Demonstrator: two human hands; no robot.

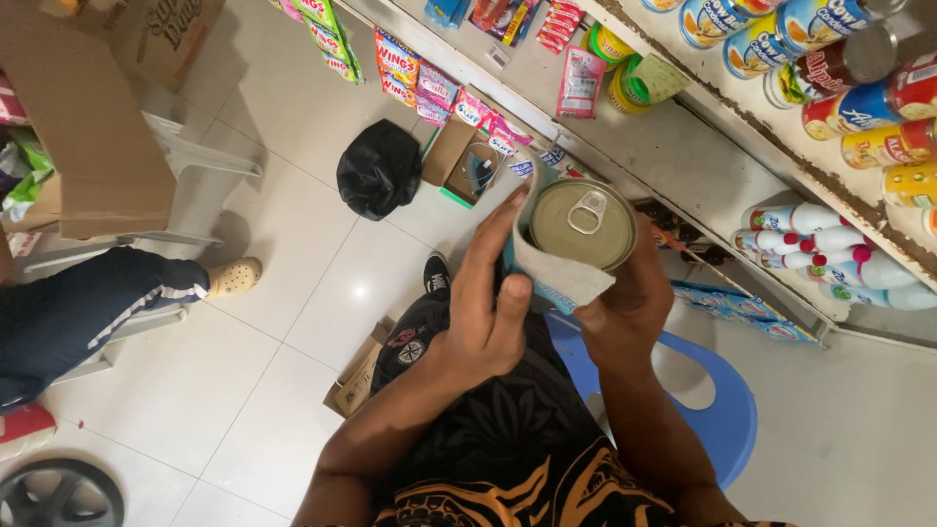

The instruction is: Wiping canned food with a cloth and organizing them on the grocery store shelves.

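Both hands clasp a tin can (583, 224) over the lap: left hand (485, 312) wraps its side, right hand (625, 303) beneath. Its pull-tab lid faces up, long axis nearly vertical.

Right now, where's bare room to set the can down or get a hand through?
Free: white floor tiles between the black bag, the seated person's shoe and the small box. Also the bare shelf board beside the yellow tins. Crowded: the upper shelf of cans, the bottles below. Both the left hand and right hand grip the can.
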